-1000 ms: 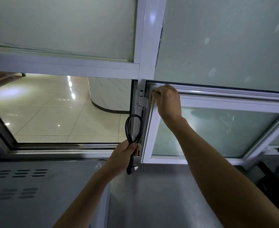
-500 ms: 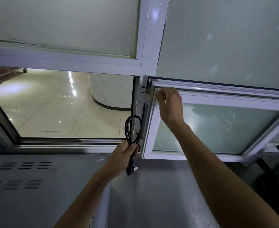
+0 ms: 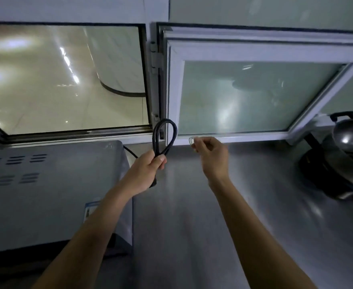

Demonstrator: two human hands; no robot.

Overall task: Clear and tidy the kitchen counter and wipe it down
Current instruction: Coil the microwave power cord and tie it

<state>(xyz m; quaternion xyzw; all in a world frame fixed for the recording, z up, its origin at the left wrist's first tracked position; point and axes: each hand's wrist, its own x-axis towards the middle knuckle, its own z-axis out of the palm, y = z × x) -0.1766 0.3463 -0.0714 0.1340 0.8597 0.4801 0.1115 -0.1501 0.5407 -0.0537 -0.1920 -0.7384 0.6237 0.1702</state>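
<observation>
— Two hands over the table [image 3: 192,205], yes? What has the left hand [image 3: 144,171] got?

— Its fingers are curled round a black power cord [image 3: 164,136], folded into a loop that stands up above the fist. The plug end hangs just below the hand, and the rest of the cord trails left behind the grey appliance [image 3: 52,190].

— And the right hand [image 3: 210,153]?

— It pinches a small clip [image 3: 191,140], thin and pale, between thumb and fingertips; the other fingers are loosely bent. The clip is too blurred to say more. It sits just in front of the bottom rail of the window sash [image 3: 254,51].

— Where is that sash?

— Far side, right of centre, swung inward over the table, with frosted glass. Left of it is a clear pane [image 3: 67,80] showing a shiny tiled floor beyond.

— Anything else on the table?

— At the right edge, a metal pot [image 3: 352,140] with a black-handled lid, on a dark base. The grey appliance with vent slots fills the near left.
</observation>
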